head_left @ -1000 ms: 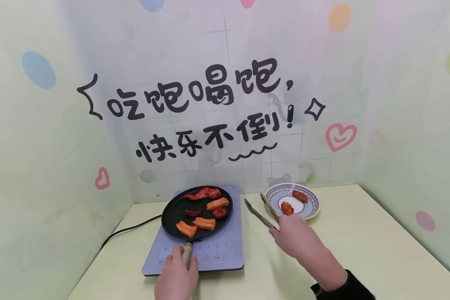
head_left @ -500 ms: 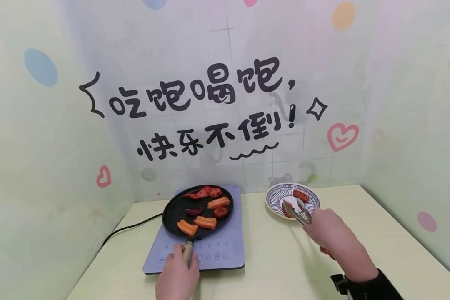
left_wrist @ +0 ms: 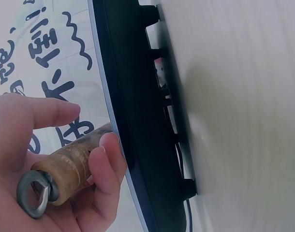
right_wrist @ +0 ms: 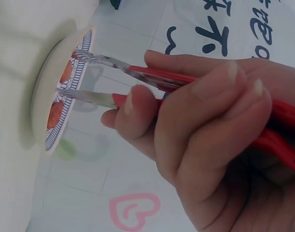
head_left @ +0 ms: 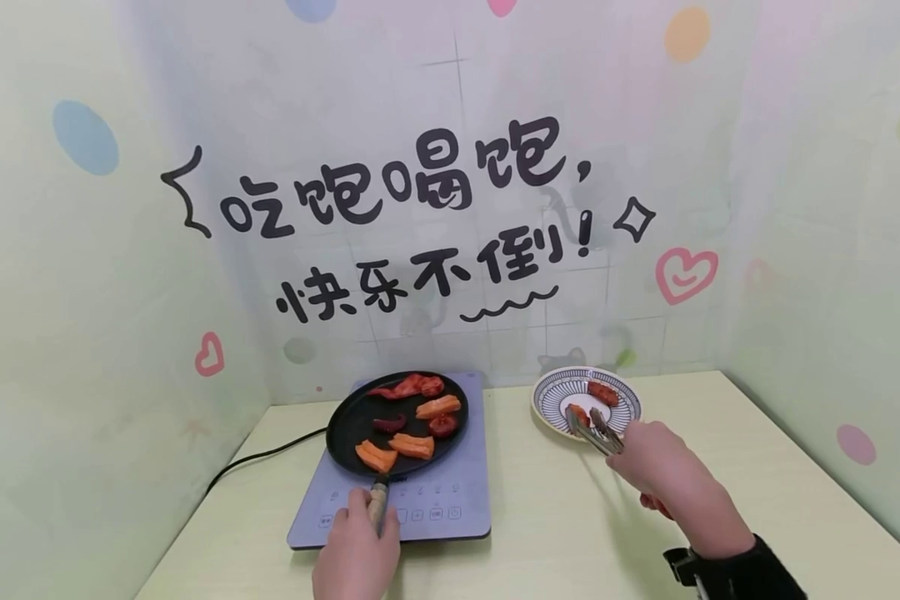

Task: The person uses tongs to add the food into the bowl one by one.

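My left hand (head_left: 357,542) curls round the wooden handle (left_wrist: 70,166) of a black frying pan (head_left: 348,429). In the pan lie orange strips (head_left: 411,446), a red strip of food (head_left: 405,387), a dark curved piece (head_left: 389,423) and a round red piece (head_left: 442,426). My right hand (head_left: 675,479) grips metal tongs (right_wrist: 101,60) with red handles. Their parted tips reach into a blue-patterned plate (head_left: 546,417), on either side of a small reddish-brown piece of food (head_left: 577,412). A second such piece (head_left: 603,393) lies farther back on the plate.
The pan stands on a lilac induction cooker (head_left: 468,492), whose black cord (head_left: 266,457) runs off to the left. Pale walls with printed lettering (head_left: 435,271) enclose the light table (head_left: 780,483) at the back and sides.
My right hand has moved right with the tongs, from between pan and plate to over the plate, tips now at the nearer piece. My left hand stays on the pan handle.
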The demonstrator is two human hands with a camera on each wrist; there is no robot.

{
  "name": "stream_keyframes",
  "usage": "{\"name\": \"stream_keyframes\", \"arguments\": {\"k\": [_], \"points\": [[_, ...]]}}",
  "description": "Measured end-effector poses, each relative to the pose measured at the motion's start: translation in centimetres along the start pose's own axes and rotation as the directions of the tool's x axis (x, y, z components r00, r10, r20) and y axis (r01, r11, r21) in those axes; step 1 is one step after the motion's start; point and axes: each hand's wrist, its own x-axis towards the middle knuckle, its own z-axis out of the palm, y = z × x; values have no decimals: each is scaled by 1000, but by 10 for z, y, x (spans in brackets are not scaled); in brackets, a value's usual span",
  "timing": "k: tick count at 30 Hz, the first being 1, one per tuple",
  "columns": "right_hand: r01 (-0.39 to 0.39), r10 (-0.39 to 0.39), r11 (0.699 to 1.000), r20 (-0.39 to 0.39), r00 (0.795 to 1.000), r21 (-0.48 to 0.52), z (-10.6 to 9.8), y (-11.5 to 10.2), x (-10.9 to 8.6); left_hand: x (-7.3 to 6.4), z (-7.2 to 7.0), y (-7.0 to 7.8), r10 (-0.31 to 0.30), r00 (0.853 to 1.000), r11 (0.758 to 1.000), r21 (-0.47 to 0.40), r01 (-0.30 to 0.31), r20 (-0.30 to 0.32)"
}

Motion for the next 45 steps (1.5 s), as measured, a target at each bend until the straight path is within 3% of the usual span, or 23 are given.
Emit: {"name": "stream_keyframes", "arguments": {"k": [12, 20, 38, 45], "points": [[36, -36, 999, -2, 999, 13, 3, 4, 6, -1, -2, 1, -15, 1000, 1000, 6, 15, 6], [78, -74, 995, -57, 996, 64, -5, 10, 6, -1, -2, 1, -13, 1000, 1000, 9, 13, 9], [92, -90, 993, -33, 995, 78, -5, 11, 5, -2, -2, 0, -12, 1000, 1000, 4, 12, 13], [87, -87, 996, -7, 996, 26, -6, 10, 3, -2, -3, 2, -8, 1000, 1000, 8, 8, 9]]}}
